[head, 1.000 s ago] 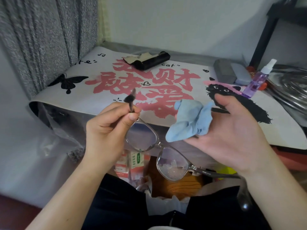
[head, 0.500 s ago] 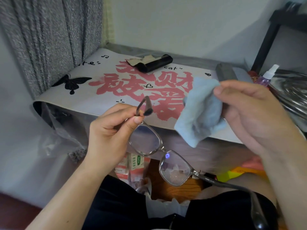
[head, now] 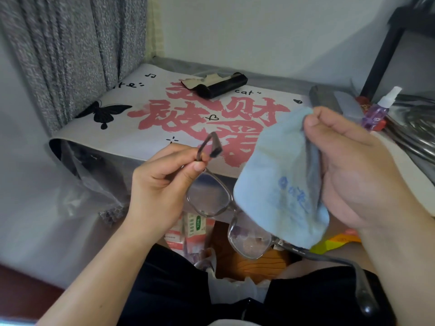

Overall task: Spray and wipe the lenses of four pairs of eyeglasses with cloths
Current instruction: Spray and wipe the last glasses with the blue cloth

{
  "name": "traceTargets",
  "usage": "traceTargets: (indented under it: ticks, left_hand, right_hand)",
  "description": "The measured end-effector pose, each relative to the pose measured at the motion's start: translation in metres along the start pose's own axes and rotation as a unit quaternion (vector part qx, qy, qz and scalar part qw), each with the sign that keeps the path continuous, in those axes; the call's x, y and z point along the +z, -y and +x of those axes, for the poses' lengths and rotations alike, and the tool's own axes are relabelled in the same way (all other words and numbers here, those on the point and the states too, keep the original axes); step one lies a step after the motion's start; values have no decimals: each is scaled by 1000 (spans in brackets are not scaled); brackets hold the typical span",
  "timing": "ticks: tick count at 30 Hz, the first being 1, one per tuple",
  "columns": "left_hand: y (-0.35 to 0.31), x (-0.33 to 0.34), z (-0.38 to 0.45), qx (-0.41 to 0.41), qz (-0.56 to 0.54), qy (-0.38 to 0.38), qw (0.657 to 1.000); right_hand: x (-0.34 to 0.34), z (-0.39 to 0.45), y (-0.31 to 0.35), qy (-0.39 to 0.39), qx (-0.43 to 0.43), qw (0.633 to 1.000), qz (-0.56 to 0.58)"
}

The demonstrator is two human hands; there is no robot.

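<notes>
Dim, cool, flat indoor light with soft shadows and no hard glare. The picture is soft and smeary throughout. The curtain (head: 70, 55) at upper left is grainy and blurred, and the wide lens bends straight lines near the edges.

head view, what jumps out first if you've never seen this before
The clear-framed eyeglasses held mid-frame, the left hand pinching a folded temple. Beside them the right hand dangles a light blue cloth over one lens. Behind, big pink characters cover the table mat.
</notes>
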State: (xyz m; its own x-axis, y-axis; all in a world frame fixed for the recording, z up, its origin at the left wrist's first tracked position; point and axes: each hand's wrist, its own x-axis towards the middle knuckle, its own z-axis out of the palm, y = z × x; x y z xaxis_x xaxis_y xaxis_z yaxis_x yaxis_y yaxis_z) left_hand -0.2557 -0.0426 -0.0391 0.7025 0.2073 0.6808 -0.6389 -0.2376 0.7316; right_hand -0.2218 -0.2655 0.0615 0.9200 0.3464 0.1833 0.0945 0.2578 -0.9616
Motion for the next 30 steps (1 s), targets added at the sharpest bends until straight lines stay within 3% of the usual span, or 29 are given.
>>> traceTargets:
  ticks: [2,4,7,11,14,17,19,22,25,27,30]
  left_hand:
    - [0,0,0,2,5,-10,1000]
    - [0,-2,1,4,12,-27,1000]
    - [-2,-4,1,12,24,-45,999]
    - [-7,-3,2,35,49,-45,997]
    - [-9,-2,3,41,56,-44,997]
    - [-11,-3,3,36,54,-35,997]
    - [-13,-2,3,38,63,-17,997]
    - [-15,-1,2,48,75,14,996]
    - [-12,-6,3,43,77,8,996]
    - [-7,-10,5,24,58,-7,998]
    - [-4,-10,6,11,48,-21,999]
  right_hand:
    - [-4,-2,-16,37,10,986,-160]
    - [-6,-6,-32,117,65,933,-335]
    - [-2,-12,-43,127,140,919,-345]
    - [-1,-15,-44,45,89,890,-444]
    - [0,-14,-38,87,63,896,-432]
    - [1,-14,-31,183,126,894,-390]
    - [3,-14,-31,252,191,866,-388]
    - [9,-12,-38,286,234,831,-415]
    - [15,-14,-43,282,325,870,-239]
    - [12,-15,-40,286,367,874,-142]
    - [4,-13,-37,315,375,867,-92]
